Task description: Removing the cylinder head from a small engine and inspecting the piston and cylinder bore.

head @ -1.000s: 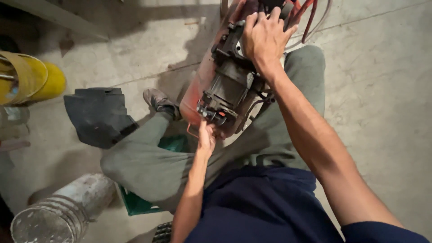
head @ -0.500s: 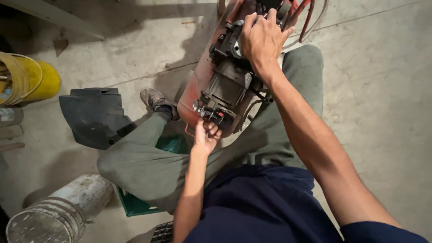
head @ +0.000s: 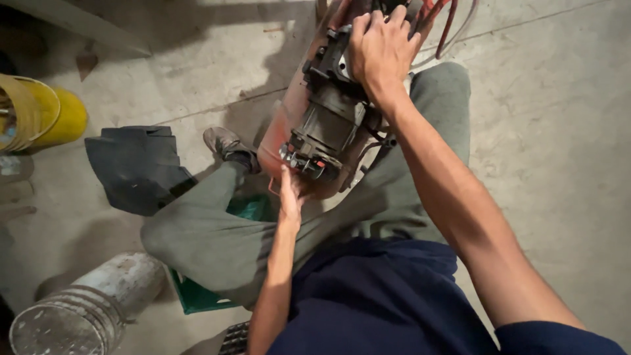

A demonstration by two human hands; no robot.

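Seated person, viewed from above, legs in grey-green trousers spread on a concrete floor [head: 565, 164]. Between the knees stands a grimy motor unit [head: 332, 125], dark metal body against a reddish housing [head: 284, 121], tilted so its near end faces the person. The right hand [head: 381, 49] lies flat over the far upper end of the motor unit, fingers curled around the casing, grasping it. The left hand [head: 290, 197] reaches up under the near end, fingertips pressed against the small terminal block with a red spot; whether it pinches anything there cannot be told, as the fingers are partly hidden by the housing. Red and pale cables [head: 447, 26] loop off the far end of the unit toward the top edge of the floor. A worn shoe [head: 227, 144] rests just left of the housing. Beside it lies a dark folded cloth [head: 135, 167]. A yellow cylinder [head: 49, 118] sits at the left edge of the floor, and a pale dusty canister [head: 79, 309] lies in the near left corner. A green crate [head: 204, 296] shows under the left thigh.
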